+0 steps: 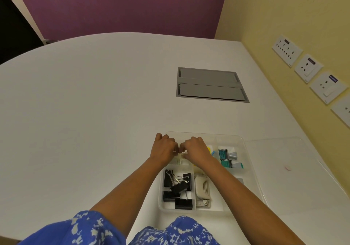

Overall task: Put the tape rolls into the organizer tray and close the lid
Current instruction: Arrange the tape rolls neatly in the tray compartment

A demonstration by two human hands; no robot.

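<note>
While the blue patterned sleeves [79, 227] fill the near edge, both forearms reach over the clear organizer tray [251, 171]. Its nearest compartment holds black binder clips [178, 188], a beige hole punch [201, 188] just beside them. Further in the tray lie teal-labelled items [226, 158], print too small to read. Left hand [163, 149] and right hand [197, 150] meet knuckle to knuckle over the tray's far-left compartment, both curled on a whitish tape roll [181, 159] peeking beneath them. The clear lid [284, 155] lies flat beside the tray. Beyond: white table [85, 102], grey cable hatch [210, 84], wall sockets [308, 67], yellow and purple walls.
</note>
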